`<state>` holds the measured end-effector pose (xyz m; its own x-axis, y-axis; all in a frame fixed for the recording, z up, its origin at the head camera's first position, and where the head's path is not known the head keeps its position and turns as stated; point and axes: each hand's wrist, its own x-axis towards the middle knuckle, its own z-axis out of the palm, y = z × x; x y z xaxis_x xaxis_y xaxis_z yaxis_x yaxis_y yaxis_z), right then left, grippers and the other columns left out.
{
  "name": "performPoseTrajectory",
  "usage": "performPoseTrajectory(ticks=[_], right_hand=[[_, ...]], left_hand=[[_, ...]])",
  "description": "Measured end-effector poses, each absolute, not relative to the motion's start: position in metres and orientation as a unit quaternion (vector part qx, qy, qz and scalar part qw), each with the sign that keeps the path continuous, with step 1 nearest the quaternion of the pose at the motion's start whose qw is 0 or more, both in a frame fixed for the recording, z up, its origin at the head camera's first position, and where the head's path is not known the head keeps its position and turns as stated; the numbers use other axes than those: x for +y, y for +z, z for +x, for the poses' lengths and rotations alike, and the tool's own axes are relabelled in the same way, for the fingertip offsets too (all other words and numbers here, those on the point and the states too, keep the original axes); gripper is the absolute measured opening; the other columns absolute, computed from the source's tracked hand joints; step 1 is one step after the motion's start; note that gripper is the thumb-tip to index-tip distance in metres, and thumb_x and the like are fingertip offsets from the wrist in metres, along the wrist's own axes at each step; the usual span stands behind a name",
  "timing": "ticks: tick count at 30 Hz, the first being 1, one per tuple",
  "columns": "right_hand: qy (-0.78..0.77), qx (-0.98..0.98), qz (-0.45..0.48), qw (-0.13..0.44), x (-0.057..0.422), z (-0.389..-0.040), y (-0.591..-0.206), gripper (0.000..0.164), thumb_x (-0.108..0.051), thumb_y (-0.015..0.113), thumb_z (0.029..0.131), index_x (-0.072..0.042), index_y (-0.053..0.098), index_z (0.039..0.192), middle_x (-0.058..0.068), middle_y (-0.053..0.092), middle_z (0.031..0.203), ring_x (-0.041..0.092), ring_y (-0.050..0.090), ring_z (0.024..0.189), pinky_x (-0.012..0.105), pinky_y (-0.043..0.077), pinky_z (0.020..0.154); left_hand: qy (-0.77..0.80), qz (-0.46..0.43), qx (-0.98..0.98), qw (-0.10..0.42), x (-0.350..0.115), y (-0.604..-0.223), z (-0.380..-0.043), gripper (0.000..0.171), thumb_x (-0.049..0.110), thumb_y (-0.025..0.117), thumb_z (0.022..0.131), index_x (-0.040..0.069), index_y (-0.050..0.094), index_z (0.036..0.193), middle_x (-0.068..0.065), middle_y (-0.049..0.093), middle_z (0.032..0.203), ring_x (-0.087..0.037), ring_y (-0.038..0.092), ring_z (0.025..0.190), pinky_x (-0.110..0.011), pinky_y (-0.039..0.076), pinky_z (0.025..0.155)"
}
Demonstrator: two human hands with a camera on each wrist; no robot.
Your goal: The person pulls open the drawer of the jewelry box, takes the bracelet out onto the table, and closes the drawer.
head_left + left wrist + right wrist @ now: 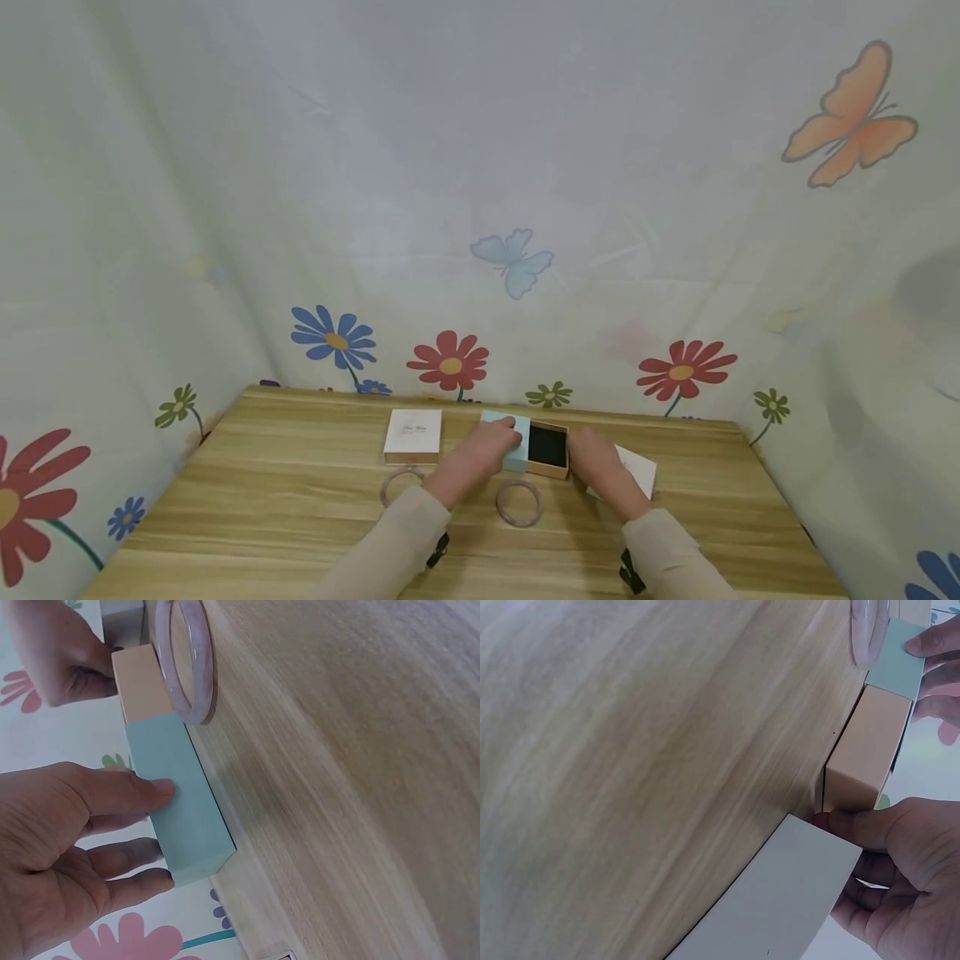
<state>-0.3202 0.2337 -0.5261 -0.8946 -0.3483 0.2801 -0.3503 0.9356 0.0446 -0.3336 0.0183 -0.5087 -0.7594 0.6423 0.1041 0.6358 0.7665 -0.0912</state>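
Observation:
My left hand (pixel 491 442) grips the light teal sleeve (pixel 184 787) of a small drawer-style gift box, thumb on its near side and fingers on the far side. The tan inner drawer (pixel 870 739) stands partly out of the sleeve to the right, showing its black lining (pixel 547 446). At the drawer's outer end, my right hand (pixel 596 458) pinches with thumb low on the end face and the other fingers curled. Just in front of the box lies a pale lilac bangle (pixel 519 525).
A second bangle (pixel 384 487) lies to the left, partly behind my left forearm. Behind it sits a white lidded box (pixel 412 433) with small print. Another white box (pixel 780 885) is beside my right hand, partly covered by it. A floral curtain (pixel 600 333) hangs behind the wooden table (pixel 262 483).

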Motion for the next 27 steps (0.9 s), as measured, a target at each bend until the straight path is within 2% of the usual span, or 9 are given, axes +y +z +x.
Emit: performPoseTrajectory(ticks=[13, 27], right_hand=[[0.007, -0.978, 0.162, 0.128, 0.2336, -0.3243, -0.5255, 0.021, 0.004, 0.068, 0.086, -0.004, 0.065, 0.067, 0.012, 0.065, 0.068, 0.025, 0.064, 0.06, 0.042, 0.054, 0.053], [0.02, -0.979, 0.163, 0.122, 0.2299, -0.3206, -0.5241, 0.019, 0.003, 0.067, 0.085, -0.004, 0.063, 0.068, 0.013, 0.064, 0.069, 0.026, 0.064, 0.059, 0.043, 0.054, 0.052]], left_hand=[[0.012, -0.339, -0.939, 0.056, 0.0181, -0.505, -0.3347, 0.028, 0.001, 0.079, 0.086, 0.018, 0.077, 0.108, 0.001, 0.06, 0.102, -0.011, 0.06, 0.081, -0.025, 0.052, 0.069], [0.004, -0.332, -0.942, 0.048, 0.0184, -0.507, -0.333, 0.03, 0.002, 0.08, 0.085, 0.018, 0.077, 0.11, 0.001, 0.062, 0.106, -0.011, 0.062, 0.087, -0.026, 0.055, 0.074]])
